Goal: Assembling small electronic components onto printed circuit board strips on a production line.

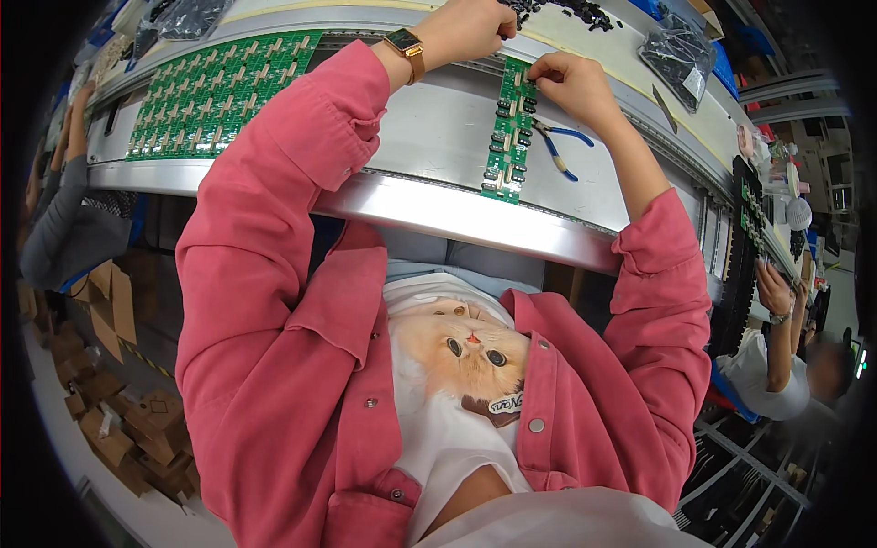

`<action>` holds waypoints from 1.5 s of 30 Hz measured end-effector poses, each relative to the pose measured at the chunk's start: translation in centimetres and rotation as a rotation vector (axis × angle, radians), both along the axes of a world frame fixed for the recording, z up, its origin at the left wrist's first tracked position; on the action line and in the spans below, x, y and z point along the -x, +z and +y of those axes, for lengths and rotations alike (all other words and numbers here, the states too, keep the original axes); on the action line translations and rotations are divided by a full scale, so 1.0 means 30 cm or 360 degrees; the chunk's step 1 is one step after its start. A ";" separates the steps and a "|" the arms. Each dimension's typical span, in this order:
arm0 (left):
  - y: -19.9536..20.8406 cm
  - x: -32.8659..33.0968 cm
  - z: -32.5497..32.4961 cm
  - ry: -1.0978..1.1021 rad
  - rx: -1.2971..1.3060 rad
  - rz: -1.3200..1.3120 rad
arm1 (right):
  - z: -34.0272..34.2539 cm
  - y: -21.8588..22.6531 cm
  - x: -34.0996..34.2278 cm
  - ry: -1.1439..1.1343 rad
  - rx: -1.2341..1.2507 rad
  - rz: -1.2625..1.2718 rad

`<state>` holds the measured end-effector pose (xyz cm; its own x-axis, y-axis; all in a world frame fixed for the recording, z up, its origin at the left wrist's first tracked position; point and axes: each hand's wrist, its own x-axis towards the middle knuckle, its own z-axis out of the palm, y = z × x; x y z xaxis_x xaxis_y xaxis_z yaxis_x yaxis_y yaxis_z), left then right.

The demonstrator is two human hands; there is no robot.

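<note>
Narrowly pinched, your right hand (577, 89) meets the green board (508, 135); any part inside is hidden. Press evenly, clear of the pliers (570, 134) just below.

A long, narrow green circuit board (508, 155) lies across the counter (425, 137), its near end by the front metal edge, black components (498, 140) along its sides and pale connectors (509, 141) down the middle. Small black parts (585, 13) lie heaped toward the far edge.
</note>
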<state>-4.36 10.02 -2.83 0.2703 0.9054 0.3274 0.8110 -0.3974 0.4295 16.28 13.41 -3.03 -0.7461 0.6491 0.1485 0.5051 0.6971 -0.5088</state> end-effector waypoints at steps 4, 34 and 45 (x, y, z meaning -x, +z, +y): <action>0.008 -0.009 -0.019 0.0009 0.0073 -0.0006 | 0.006 0.004 -0.002 -0.0012 -0.0001 -0.0043; -0.027 -0.100 -0.132 0.0114 -0.0223 0.0357 | 0.311 -0.067 0.066 -0.0331 -0.0960 0.0233; -0.032 -0.106 -0.133 0.0154 -0.0211 0.0375 | 0.234 -0.037 0.064 -0.0212 -0.0758 0.0441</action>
